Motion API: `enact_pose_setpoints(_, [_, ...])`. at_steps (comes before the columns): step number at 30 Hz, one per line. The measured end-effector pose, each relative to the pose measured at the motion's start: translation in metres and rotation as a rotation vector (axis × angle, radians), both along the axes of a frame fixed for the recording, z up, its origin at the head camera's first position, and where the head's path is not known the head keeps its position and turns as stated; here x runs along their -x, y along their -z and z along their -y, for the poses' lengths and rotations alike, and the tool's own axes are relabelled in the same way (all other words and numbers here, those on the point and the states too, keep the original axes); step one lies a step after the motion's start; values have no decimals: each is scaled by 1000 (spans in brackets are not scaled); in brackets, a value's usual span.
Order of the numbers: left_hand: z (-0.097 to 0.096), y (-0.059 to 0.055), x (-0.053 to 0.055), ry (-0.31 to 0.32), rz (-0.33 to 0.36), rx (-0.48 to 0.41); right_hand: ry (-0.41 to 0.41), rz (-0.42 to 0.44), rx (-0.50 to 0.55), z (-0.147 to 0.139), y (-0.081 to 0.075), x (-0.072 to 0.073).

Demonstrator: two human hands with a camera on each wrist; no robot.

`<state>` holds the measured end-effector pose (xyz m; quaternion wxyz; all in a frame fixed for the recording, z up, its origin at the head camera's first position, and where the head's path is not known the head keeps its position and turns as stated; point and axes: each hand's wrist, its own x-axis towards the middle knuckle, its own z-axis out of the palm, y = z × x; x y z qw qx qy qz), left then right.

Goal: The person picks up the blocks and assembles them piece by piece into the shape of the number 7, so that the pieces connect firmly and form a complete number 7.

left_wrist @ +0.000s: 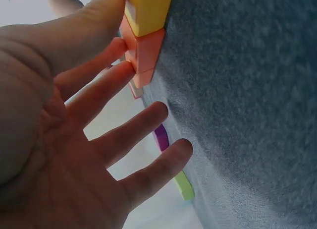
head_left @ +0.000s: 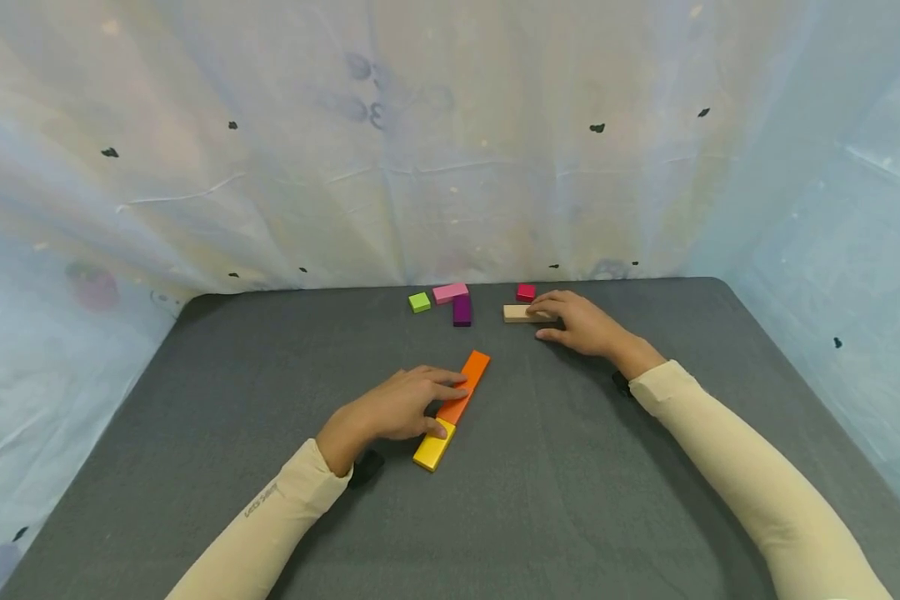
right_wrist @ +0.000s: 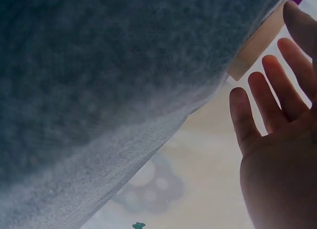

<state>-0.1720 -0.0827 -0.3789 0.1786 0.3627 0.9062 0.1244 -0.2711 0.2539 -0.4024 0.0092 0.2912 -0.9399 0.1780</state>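
My left hand [head_left: 405,404] has its fingers spread over a row of flat blocks. Its thumb touches the yellow block [head_left: 434,447], and fingertips rest on the longer orange block [head_left: 473,367] lying end to end with it. In the left wrist view, thumb and fingers are nearly straight against the yellow block [left_wrist: 148,11] and the orange block [left_wrist: 148,48]; a seam crosses the orange. My right hand [head_left: 581,323] reaches over a plain wooden block [head_left: 516,313], covering its right end. The right wrist view shows loosely extended fingers beside that wooden block [right_wrist: 257,45].
Near the back edge of the grey table [head_left: 270,375] lie a green block [head_left: 419,302], a pink block [head_left: 450,292], a purple block [head_left: 462,312] touching the pink one, and a red block [head_left: 526,292] behind the wooden one. A pale curtain [head_left: 457,150] hangs behind the table.
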Motion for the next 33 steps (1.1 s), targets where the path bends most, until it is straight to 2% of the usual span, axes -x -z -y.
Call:
enact_pose_setpoints(4, [1, -1, -5, -17, 5, -1, 8, 15, -14, 0, 0, 4])
enact_pose_setpoints(15, [7, 4, -17, -33, -17, -13, 19, 35, -43, 4, 1, 12])
enact_pose_setpoints(23, [10, 6, -24, -50, -32, -23, 35, 67, -46, 6, 0, 12])
enact_pose_setpoints(33, [9, 7, -25, -56, -28, -25, 46, 46, -8, 8, 3, 16])
